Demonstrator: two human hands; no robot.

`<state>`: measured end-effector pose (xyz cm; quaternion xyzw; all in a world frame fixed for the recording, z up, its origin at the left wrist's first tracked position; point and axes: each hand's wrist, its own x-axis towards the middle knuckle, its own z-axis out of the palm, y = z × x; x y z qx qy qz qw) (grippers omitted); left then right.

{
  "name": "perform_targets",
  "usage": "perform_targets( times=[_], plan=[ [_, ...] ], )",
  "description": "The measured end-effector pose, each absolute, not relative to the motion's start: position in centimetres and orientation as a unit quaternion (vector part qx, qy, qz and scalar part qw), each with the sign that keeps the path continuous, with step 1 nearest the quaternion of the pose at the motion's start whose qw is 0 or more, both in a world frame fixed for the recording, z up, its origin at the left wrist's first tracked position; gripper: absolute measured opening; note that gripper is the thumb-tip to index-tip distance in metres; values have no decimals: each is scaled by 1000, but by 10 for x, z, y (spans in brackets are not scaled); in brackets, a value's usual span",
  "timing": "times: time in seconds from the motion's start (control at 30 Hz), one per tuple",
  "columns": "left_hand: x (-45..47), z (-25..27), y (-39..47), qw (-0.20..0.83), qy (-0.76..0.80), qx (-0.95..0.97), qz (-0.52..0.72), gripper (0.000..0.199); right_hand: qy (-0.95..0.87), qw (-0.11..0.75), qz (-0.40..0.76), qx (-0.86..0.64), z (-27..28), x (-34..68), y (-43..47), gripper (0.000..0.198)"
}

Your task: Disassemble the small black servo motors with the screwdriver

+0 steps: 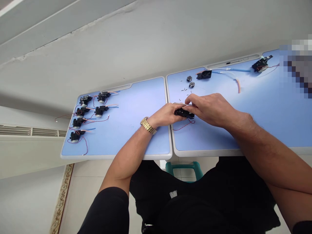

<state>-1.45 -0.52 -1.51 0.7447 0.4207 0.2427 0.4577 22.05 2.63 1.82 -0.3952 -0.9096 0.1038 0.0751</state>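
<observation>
My left hand (169,113), with a gold watch (148,125) on the wrist, grips a small black plastic assembly (184,113) low over the table. A thin red-and-black wire (186,125) trails from it toward the table gap. My right hand (203,105) is closed over the assembly, pinching a slim, pale metal tool (181,104) that points left across my left fingers. Whether the tool is tweezers or a screwdriver, I cannot tell. Small screws (184,89) lie scattered just beyond my hands, near two round silver-and-black parts (192,84).
Several black assemblies (101,110) with wires and tubes stand on the left table (136,123). Further back are a black housing (204,74) with blue and pink tubes, and another assembly (260,65). A dark pen-like tool (234,61) lies in the edge groove. Below is a green stool (184,165).
</observation>
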Motion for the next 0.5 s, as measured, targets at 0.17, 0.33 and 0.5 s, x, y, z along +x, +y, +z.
perform_targets(
  times=[0.17, 0.33, 0.5],
  plan=[
    [-13, -16, -5, 459, 427, 742, 240, 18, -916, 67, 92, -385, 17, 217, 25, 30],
    [-13, -18, -5, 461, 417, 742, 253, 13, -922, 109, 105, -355, 16, 217, 22, 31],
    [-13, -16, -6, 471, 418, 737, 245, 16, -915, 104, 119, -370, 15, 216, 21, 29]
  ],
)
